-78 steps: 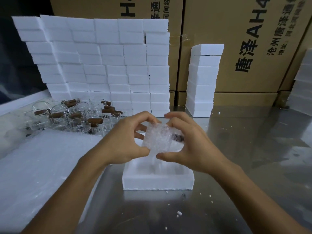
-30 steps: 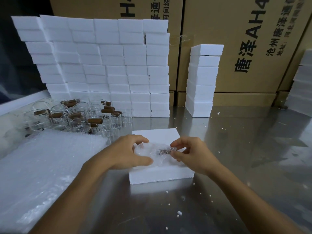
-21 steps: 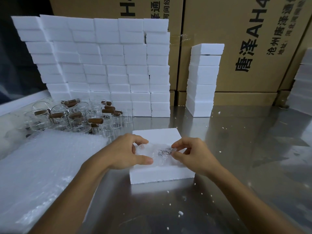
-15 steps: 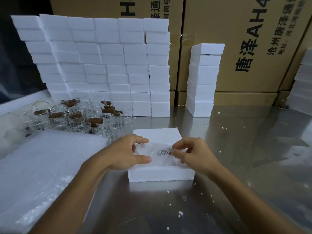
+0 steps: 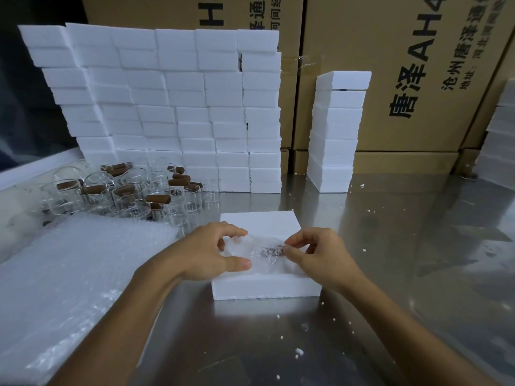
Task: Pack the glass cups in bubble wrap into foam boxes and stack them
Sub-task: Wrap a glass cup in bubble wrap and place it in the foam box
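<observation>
White polystyrene makes up the open foam box (image 5: 259,222) at the middle of the steel table (image 5: 390,246), and all else is placed from it; the bubble-wrapped glass cup (image 5: 252,250) lies on its side in the box's near half, its brown handle showing dimly through the wrap toward the right; the left hand (image 5: 204,253) curls round the cup's left end, thumb along the near side and fingers over the top; the right hand (image 5: 317,253) pinches the wrap at the handle end between thumb and forefinger; left of the box lies a stack of bubble wrap sheets (image 5: 78,274), and behind that, farther left and back, a cluster of bare glass cups with brown handles (image 5: 122,188); behind the box stands a wall of stacked foam boxes (image 5: 172,107), with 1 narrow foam column (image 5: 337,129) behind and right of it; cardboard cartons (image 5: 404,65) printed in black rise at the back; white foam crumbs (image 5: 298,351) dot the table in front of the box.
</observation>
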The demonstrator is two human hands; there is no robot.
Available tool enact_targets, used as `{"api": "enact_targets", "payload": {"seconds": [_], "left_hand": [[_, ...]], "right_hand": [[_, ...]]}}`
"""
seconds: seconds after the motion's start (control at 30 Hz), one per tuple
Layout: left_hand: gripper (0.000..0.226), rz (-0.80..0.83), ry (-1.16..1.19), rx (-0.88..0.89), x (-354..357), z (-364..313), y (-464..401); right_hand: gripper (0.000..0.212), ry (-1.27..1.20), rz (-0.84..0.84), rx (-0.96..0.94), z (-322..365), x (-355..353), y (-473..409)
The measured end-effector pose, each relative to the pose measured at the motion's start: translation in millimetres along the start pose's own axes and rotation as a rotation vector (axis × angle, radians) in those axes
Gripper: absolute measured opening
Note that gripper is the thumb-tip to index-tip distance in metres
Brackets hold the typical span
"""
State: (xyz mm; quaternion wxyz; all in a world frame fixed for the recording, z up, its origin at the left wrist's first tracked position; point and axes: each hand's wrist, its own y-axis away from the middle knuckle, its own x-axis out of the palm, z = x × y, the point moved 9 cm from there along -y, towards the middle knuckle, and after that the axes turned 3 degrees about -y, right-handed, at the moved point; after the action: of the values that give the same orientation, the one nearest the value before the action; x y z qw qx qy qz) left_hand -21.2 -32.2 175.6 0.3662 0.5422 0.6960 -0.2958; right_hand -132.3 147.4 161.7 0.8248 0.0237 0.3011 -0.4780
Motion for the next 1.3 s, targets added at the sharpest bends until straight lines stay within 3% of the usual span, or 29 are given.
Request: {"api": "enact_targets", "payload": {"seconds": [0.27,0.37,0.43,0.53,0.6,0.67,0.77,0.9,1.0,1.13,1.3], "left_hand": [[0.068,0.047,0.005,0.010,3,-1,1],[0.074,0.020,0.085,0.004,1,-2,1],[0.083,-0.101,0.142,-0.016,-7,-1,-1],[0.082,-0.253,0.184,-0.157,-10,18,-8],[0.080,-0.197,0.283,-0.236,3,32,-11],[0.082,-0.151,0.364,-0.242,14,35,-11],[0.083,-0.298,0.493,-0.146,-3,21,-8],[0.046,-0.593,0.676,-0.048,-45,3,6],[0.019,-0.713,0.876,-0.053,-55,2,14],[0.021,-0.723,0.879,-0.111,-49,8,15],[0.022,-0.656,0.772,-0.137,-36,12,9]], "right_hand": [[0.010,-0.071,0.033,0.047,1,-3,-1],[0.010,-0.133,-0.129,0.051,-1,-17,-1],[0.008,-0.157,-0.248,0.052,-3,-29,0],[0.046,-0.265,-0.112,0.181,-19,-15,0],[0.058,-0.343,0.014,0.255,-25,-2,1],[0.056,-0.389,0.045,0.246,-25,2,1],[0.038,-0.447,-0.054,0.141,-13,-14,-1],[0.022,-0.654,-0.257,0.063,0,-45,-5],[0.021,-0.695,-0.323,0.071,3,-52,-4],[0.028,-0.617,-0.301,0.064,2,-43,-3],[0.014,-0.588,-0.280,0.101,-8,-37,-3]]}}
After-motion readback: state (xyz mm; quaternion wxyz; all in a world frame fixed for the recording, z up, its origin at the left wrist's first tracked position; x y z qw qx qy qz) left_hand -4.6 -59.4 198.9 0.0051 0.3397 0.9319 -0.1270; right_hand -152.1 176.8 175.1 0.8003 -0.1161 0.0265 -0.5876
